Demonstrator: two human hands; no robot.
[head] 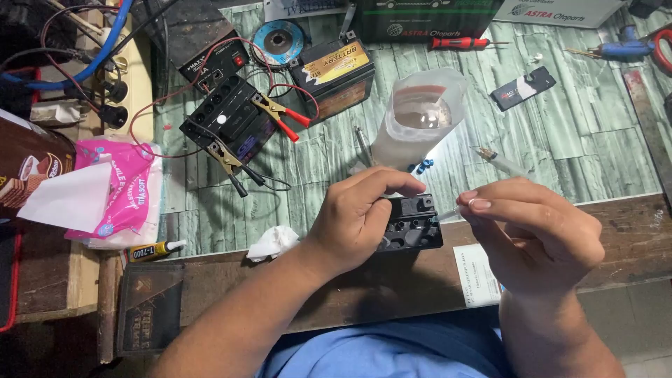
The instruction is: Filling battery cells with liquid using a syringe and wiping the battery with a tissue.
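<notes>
Head-camera view looks down on a cluttered bench surfaced in pale green, wood-grain sheet. At the near edge the left hand curls over a small black plastic block, boxy and matte with round recesses moulded into its upper face; the fingers are bent around its far side and the thumb presses the near side, so the hand is closed on it. Just to the right, the right hand is pinched tight, thumb and forefinger gripping a thin clear syringe whose slender barrel slants up and away from the knuckles while its near tip points at the block's right edge, touching or almost touching it. Directly beyond both hands stands a translucent, milky plastic cup, soft-walled, with liquid inside. Farther beyond the left hand, two black rectangular batteries sit side by side, with red-handled and black-handled crocodile clips and thin wires lying on and beside them. Left of the left wrist lies a crumpled white tissue, then a small yellow-and-black glue tube, and past that a glossy pink tissue pack. A red-handled screwdriver rests well beyond the right hand.
</notes>
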